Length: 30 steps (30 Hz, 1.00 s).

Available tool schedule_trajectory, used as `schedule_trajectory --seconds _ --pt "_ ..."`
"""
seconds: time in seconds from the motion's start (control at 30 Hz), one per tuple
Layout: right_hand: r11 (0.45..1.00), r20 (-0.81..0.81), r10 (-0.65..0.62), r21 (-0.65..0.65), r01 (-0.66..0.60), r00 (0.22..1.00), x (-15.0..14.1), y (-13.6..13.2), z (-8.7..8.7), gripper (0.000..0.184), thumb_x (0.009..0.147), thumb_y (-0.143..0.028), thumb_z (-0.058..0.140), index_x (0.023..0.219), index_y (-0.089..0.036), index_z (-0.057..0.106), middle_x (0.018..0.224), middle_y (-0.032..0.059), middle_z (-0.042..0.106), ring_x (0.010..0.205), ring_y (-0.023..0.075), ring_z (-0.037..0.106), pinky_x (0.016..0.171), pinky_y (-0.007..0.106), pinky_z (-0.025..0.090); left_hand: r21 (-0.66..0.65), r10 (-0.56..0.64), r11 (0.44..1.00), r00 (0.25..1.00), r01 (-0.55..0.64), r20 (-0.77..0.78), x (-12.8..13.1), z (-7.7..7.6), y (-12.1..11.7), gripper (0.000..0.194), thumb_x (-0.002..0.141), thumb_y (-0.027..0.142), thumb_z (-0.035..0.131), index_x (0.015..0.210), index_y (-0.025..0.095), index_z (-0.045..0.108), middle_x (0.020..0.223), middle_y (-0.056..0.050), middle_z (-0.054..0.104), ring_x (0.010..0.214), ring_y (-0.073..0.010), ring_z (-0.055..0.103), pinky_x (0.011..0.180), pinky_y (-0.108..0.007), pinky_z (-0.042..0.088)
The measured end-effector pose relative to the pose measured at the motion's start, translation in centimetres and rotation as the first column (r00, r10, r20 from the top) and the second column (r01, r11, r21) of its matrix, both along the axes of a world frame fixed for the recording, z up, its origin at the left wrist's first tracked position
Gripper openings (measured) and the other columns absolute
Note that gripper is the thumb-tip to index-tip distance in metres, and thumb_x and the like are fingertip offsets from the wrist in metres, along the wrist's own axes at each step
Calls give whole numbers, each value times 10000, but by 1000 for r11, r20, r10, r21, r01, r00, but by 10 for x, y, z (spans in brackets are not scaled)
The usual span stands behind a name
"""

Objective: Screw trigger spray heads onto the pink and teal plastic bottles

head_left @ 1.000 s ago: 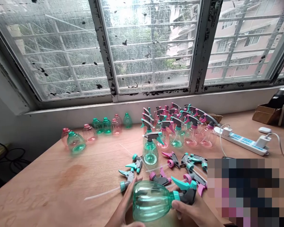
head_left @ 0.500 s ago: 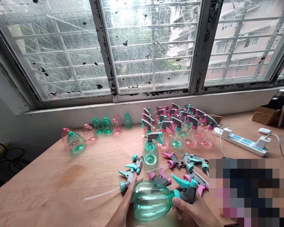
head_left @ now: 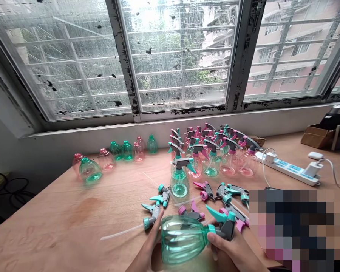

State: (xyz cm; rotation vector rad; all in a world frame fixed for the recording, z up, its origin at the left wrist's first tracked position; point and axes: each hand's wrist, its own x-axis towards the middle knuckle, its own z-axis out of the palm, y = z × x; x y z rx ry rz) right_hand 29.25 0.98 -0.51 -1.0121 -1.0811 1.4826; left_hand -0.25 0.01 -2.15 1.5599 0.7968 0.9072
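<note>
From the head view, I am watching a person whose two bare hands are holding a rounded, ribbed bottle of clear green plastic (head_left: 183, 241) low at the front, above the near edge of a pale brown wooden table (head_left: 59, 215). The bottle is lying on its side in the air, its base facing the left hand (head_left: 147, 247) and its neck facing the right hand (head_left: 234, 245). The left hand is grasping the bottle around its base end, with a part of the fingers hidden behind it. The right hand is gripping a turquoise and dark grey plastic spray head (head_left: 229, 228) at the bottle's neck, the thumb pressing beside the turquoise collar; how tightly the collar is sitting, I cannot tell. Just beyond the left fingers, a loose turquoise and grey spray head with a long clear tube (head_left: 150, 223) is lying on the wood, and behind the bottle a pink and grey spray head (head_left: 197, 216) is lying too. Farther back, an upright green bottle with its sprayer (head_left: 180, 185) is standing before a crowd of pink and green sprayer bottles (head_left: 229, 162). At the far left, headless pink and green bottles (head_left: 91, 172) are standing, and at the right a white power strip (head_left: 293, 169) is resting.
</note>
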Motion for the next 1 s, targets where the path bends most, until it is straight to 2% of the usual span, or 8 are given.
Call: schedule_trajectory --seconds 0.17,0.27,0.43,0.53,0.63,0.7,0.87,1.0 --pt "1000 4 2 16 -2 1000 0 0 -2 625 719 -729 931 877 -148 760 580 -7 680 545 135 614 562 246 538 -13 8 1000 1000 -9 -26 -7 -7 1 1202 826 693 824 1758 361 142 1857 -98 200 1702 -410 191 1383 -533 144" --pt "1000 2 -3 12 3 1000 1 0 -3 617 722 -719 935 903 -155 762 578 -10 683 535 138 619 554 250 541 -28 12 1000 999 -13 -35 -6 -7 2 1136 845 590 864 1748 359 214 1857 -84 202 1694 -423 215 1367 -541 222" --pt "1000 1 -2 9 2 1000 1 0 -5 615 717 -715 940 899 -157 755 581 -8 687 541 143 622 552 256 545 -67 -15 998 999 18 34 1 -4 1 1116 916 444 839 1753 407 101 1783 -105 402 1612 -419 423 1324 -589 316" --pt "1000 -16 -12 6 12 1000 1 1 -7 609 717 -698 950 923 -163 746 567 -11 693 551 146 628 561 251 547 -56 1 998 1000 -1 2 2 -3 0 1156 930 447 827 1759 374 25 1826 -111 298 1662 -401 318 1353 -581 227" --pt "1000 -11 -11 12 11 1000 1 2 -7 604 722 -703 944 906 -164 743 557 -13 688 553 148 629 574 256 552 -1 34 999 999 -34 -43 1 -5 -1 1085 929 490 815 1758 380 125 1878 -39 77 1715 -387 105 1374 -541 163" --pt "1000 2 -3 17 3 1000 1 2 -7 605 725 -715 935 885 -163 743 559 -10 686 549 150 630 575 262 554 25 50 998 997 -49 -53 1 -5 -1 1045 921 503 818 1748 390 189 1880 -23 60 1716 -396 83 1375 -537 171" --pt "1000 -6 5 14 -5 1000 1 1 -8 610 723 -706 941 913 -161 741 569 -14 683 543 144 622 565 258 548 -45 40 998 998 -42 -40 6 4 -2 1042 973 523 751 1760 373 84 1813 -121 324 1649 -415 348 1339 -578 251" --pt "1000 -26 15 9 -14 1000 1 1 -10 602 719 -685 954 910 -156 738 598 -18 679 542 131 611 557 248 541 -79 4 997 999 -7 -31 6 8 -1 1027 1002 555 694 1754 376 17 1809 -121 334 1606 -408 436 1308 -571 316"
